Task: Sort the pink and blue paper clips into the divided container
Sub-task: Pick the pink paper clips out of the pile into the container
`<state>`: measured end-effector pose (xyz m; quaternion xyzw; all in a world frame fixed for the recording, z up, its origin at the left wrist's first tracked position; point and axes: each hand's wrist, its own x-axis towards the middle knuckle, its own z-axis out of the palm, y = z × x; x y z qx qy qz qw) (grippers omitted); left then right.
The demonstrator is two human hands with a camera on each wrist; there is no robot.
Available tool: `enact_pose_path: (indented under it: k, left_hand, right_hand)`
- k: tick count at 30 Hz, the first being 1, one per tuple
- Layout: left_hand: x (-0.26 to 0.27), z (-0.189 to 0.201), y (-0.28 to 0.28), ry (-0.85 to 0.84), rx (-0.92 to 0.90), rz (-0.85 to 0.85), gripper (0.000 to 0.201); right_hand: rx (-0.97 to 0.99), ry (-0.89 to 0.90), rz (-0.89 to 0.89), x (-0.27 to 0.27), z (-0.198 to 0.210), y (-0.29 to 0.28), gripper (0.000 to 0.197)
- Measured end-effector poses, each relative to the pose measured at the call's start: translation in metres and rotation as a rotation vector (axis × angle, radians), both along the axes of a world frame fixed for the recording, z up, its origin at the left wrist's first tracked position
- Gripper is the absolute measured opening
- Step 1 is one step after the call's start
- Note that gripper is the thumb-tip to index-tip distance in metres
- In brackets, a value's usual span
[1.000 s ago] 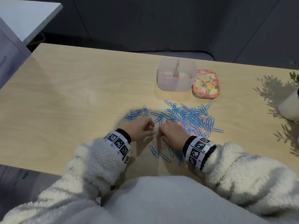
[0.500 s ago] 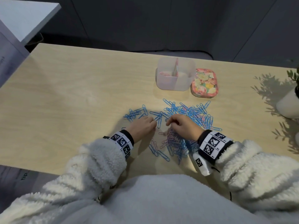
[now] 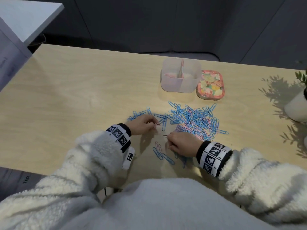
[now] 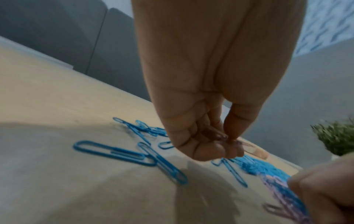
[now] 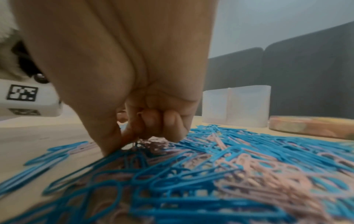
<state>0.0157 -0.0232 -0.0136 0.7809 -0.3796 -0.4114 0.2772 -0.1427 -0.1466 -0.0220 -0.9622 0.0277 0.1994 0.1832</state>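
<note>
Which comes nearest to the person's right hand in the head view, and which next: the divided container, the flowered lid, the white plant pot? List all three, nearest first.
From the right hand:
1. Divided container, straight ahead past the clip pile.
2. Flowered lid, ahead to the right, beside the container.
3. White plant pot, far right at the table's edge.

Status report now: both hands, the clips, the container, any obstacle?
Left hand pinches pink clips. Right hand pinches a clip at the mixed pile. Divided container holds few pink clips. Nothing blocks the way.

At your eight o'clock, a grey surface point(image 3: 18, 178) below the table edge point(image 3: 49, 170) shows the letters "up"; your wristbands point(image 3: 213, 157) carry only square code markers.
</note>
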Motion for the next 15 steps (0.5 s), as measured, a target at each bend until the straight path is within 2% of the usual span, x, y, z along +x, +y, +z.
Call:
enact_pose_path:
  k: [2,5,7,9,11,15]
  left_hand:
    - [-0.002,0.002,-0.003,0.154,0.037,0.080,0.027]
    - [-0.008,0.004,-0.004,0.362,0.087,0.158,0.031]
    - [-0.011,0.001,-0.003,0.353,0.073,0.126,0.036]
    - [-0.012,-0.004,-0.001,0.237,0.055,0.049,0.035]
    - [-0.012,-0.007,0.000,0.132,0.070,-0.058,0.027]
    - [-0.016,-0.010,0.003,-0.007,0.115,-0.177,0.017]
  right_hand:
    - [0.065,-0.077,-0.135,-0.001,0.001,-0.009,0.006]
    - [0.284,-0.197,-0.431,0.002,0.004,-0.029,0.009]
    - [0.508,-0.205,-0.600,0.005,0.006,-0.036,0.014]
    - [0.731,-0.170,-0.743,0.009,0.007,-0.036,0.020]
    - [0.774,-0.121,-0.759,0.015,0.006,-0.030,0.020]
    - [0.435,-0.136,-0.477,0.026,-0.001,-0.017,0.005]
